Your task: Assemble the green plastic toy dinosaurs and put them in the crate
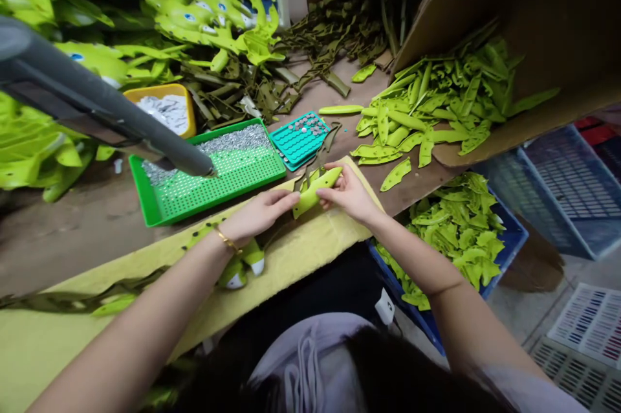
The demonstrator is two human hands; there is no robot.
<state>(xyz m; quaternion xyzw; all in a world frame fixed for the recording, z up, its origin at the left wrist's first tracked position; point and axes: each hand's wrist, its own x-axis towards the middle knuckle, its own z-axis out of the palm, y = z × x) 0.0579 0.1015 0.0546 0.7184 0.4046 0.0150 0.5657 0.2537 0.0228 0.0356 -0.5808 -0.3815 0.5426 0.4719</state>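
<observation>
Both hands meet over the yellow cloth [334, 225] at the table's front edge. Between them is a lime-green curved plastic piece [317, 191], tilted up to the right. My left hand [264, 212] pinches its lower left end with the thumb on top. My right hand [347, 189] grips its right end, fingers curled underneath. A dark olive strip [303, 181] lies against the piece's far side; how the two are joined is hidden. Under my left wrist rests a green toy part [235, 270] with white tips, partly covered by the forearm.
A green perforated tray [194, 196] holds small silvery bits beside a teal tray [303, 141] with small discs. A yellow tub [187, 109] stands behind. Green pieces [417, 109] spill from a cardboard box [524, 24]. A grey bar [97, 96] juts in from the left. A blue crate [514, 238] sits lower right.
</observation>
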